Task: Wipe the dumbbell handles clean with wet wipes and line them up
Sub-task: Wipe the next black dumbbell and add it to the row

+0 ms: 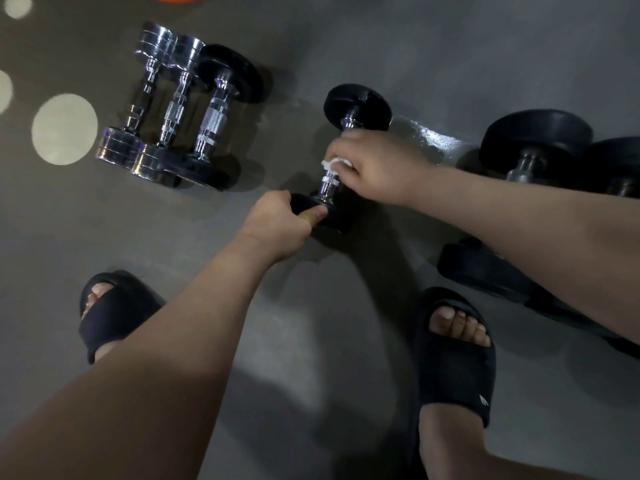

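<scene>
The dumbbell (358,105) is found between the two hands. Its long axis runs from the left hand (280,223) away past the right hand (374,168). Its near weight is gripped by the curled left hand, so rolling is likely prevented. The handle (329,185) is enclosed by the right hand, and the wet wipe (334,163) is pinched against it. The next stroke should probably be led along this axis. The row of three dumbbells (180,112) is seen left of the left hand and beyond it, well apart.

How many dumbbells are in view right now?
6. Two chrome dumbbells and a black-plated dumbbell side by side upper left; the centre dumbbell, being wiped; two large black dumbbells right, partly behind the right forearm. Others may be hidden.
</scene>
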{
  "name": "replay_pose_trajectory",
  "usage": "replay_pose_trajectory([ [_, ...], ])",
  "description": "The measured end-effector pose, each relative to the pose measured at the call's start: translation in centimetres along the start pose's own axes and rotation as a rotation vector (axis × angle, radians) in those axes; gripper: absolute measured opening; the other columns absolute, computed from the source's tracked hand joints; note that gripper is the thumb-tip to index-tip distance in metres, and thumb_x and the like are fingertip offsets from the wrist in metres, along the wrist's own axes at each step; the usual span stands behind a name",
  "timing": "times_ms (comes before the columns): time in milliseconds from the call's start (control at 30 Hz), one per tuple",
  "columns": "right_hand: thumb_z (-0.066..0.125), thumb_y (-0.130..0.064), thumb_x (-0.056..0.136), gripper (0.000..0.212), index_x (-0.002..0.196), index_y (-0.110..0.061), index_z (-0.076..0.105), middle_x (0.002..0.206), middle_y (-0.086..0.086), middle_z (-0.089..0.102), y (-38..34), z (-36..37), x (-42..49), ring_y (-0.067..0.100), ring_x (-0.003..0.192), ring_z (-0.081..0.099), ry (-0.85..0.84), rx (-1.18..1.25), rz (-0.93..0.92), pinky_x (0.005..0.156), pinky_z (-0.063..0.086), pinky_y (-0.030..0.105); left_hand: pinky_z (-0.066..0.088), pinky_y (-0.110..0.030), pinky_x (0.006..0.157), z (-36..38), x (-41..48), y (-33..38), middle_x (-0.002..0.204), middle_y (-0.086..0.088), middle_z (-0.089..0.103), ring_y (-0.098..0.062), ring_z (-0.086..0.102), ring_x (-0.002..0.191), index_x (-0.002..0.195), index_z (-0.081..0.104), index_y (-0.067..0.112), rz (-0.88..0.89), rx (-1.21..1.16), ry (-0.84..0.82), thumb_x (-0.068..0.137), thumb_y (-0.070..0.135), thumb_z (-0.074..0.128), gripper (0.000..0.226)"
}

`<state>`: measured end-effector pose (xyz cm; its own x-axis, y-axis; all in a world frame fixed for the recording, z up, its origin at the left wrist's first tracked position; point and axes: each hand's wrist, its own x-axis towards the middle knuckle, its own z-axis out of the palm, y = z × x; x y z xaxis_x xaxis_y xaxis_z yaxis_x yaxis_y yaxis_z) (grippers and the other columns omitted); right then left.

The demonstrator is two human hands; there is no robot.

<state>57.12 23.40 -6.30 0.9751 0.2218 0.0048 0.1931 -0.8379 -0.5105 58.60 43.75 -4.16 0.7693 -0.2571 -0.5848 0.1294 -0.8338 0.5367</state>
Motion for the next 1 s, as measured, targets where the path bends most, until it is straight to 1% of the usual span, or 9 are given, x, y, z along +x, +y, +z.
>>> replay_pose_trajectory([
  [133, 0.04, -0.037, 0.1, 0.036, 0.102, -0.011, 0.064, 0.095, 0.008, 0.064, -1.0, 1.3, -1.4, 0.031, 0.084, 0.062, -0.136, -0.004, -0.183, 0.068, 0.049, 0.041, 0.042, -0.025, 0.072, -0.1, 0.0, 0.0, 0.093, -0.005, 0.071, -0.022, 0.066, 0.089, 0.111, 0.071, 0.011, 0.006, 0.006, 0.0, 0.091, 0.035, 0.07, 0.031],
  [300, 0.047, -0.027, 0.101, 0.026, 0.102, -0.007, 0.064, 0.101, 0.014, 0.066, 1.2, -0.2, 0.9, 0.034, 0.095, 0.061, 0.098, -0.039, 0.146, 0.075, 0.043, 0.042, 0.05, -0.028, 0.079, -0.3, 0.0, 0.1, 0.097, -0.005, 0.073, -0.021, 0.067, 0.092, 0.111, 0.072, 0.013, 0.0, -0.008, -0.014, 0.092, 0.038, 0.069, 0.031],
  [467, 0.038, -0.038, 0.101, 0.039, 0.102, -0.011, 0.065, 0.097, 0.007, 0.066, -0.5, 1.2, -1.1, 0.03, 0.086, 0.063, -0.081, -0.007, -0.108, 0.07, 0.049, 0.042, 0.044, -0.025, 0.076, -0.5, 0.1, 0.1, 0.098, -0.007, 0.072, -0.022, 0.067, 0.093, 0.112, 0.071, 0.01, -0.003, -0.017, -0.028, 0.093, 0.035, 0.069, 0.031],
  [633, 0.043, -0.035, 0.1, 0.032, 0.096, -0.009, 0.062, 0.093, 0.009, 0.064, 0.3, 1.2, 0.5, 0.031, 0.083, 0.061, 0.107, 0.007, 0.069, 0.068, 0.049, 0.043, 0.047, -0.024, 0.076, -1.2, 0.2, -0.3, 0.095, -0.002, 0.072, -0.015, 0.065, 0.086, 0.111, 0.073, 0.014, -0.03, -0.092, -0.053, 0.094, 0.035, 0.067, 0.028],
  [733, 0.04, -0.033, 0.101, 0.035, 0.097, -0.008, 0.064, 0.093, 0.01, 0.064, -0.6, 2.2, -0.3, 0.033, 0.082, 0.061, 0.057, -0.014, -0.039, 0.065, 0.048, 0.041, 0.044, -0.021, 0.067, -1.3, 0.4, -0.2, 0.086, 0.004, 0.069, -0.006, 0.059, 0.074, 0.11, 0.073, 0.014, -0.04, -0.113, -0.071, 0.096, 0.031, 0.066, 0.024],
  [800, 0.036, -0.037, 0.102, 0.041, 0.102, -0.009, 0.065, 0.096, 0.009, 0.064, -0.2, 1.7, -0.5, 0.033, 0.084, 0.062, -0.017, -0.02, -0.122, 0.067, 0.049, 0.043, 0.044, -0.023, 0.067, -1.4, 0.5, 0.0, 0.086, 0.001, 0.069, -0.01, 0.059, 0.075, 0.109, 0.074, 0.013, -0.035, -0.084, -0.08, 0.095, 0.032, 0.067, 0.024],
  [833, 0.036, -0.038, 0.103, 0.04, 0.102, -0.01, 0.065, 0.096, 0.01, 0.064, 0.2, 1.1, -0.1, 0.033, 0.085, 0.061, -0.014, -0.025, -0.089, 0.069, 0.049, 0.043, 0.045, -0.025, 0.07, -1.5, 0.5, 0.1, 0.089, -0.002, 0.07, -0.014, 0.061, 0.079, 0.108, 0.074, 0.013, -0.035, -0.054, -0.082, 0.094, 0.033, 0.068, 0.025],
  [933, 0.045, -0.029, 0.101, 0.03, 0.1, -0.005, 0.064, 0.097, 0.015, 0.064, 1.5, 0.4, 1.2, 0.037, 0.086, 0.061, 0.126, -0.044, 0.101, 0.068, 0.046, 0.043, 0.051, -0.033, 0.081, -1.8, 0.7, 0.4, 0.097, -0.008, 0.072, -0.023, 0.065, 0.091, 0.107, 0.073, 0.012, -0.062, 0.022, -0.068, 0.091, 0.04, 0.07, 0.032],
  [1000, 0.046, -0.028, 0.099, 0.03, 0.099, -0.004, 0.064, 0.096, 0.015, 0.065, 1.1, 0.9, 1.0, 0.037, 0.084, 0.062, 0.162, -0.042, 0.087, 0.067, 0.046, 0.042, 0.052, -0.034, 0.08, -2.1, 0.8, 0.6, 0.095, -0.009, 0.071, -0.026, 0.066, 0.092, 0.104, 0.073, 0.01, -0.069, 0.064, -0.036, 0.089, 0.041, 0.072, 0.034],
])
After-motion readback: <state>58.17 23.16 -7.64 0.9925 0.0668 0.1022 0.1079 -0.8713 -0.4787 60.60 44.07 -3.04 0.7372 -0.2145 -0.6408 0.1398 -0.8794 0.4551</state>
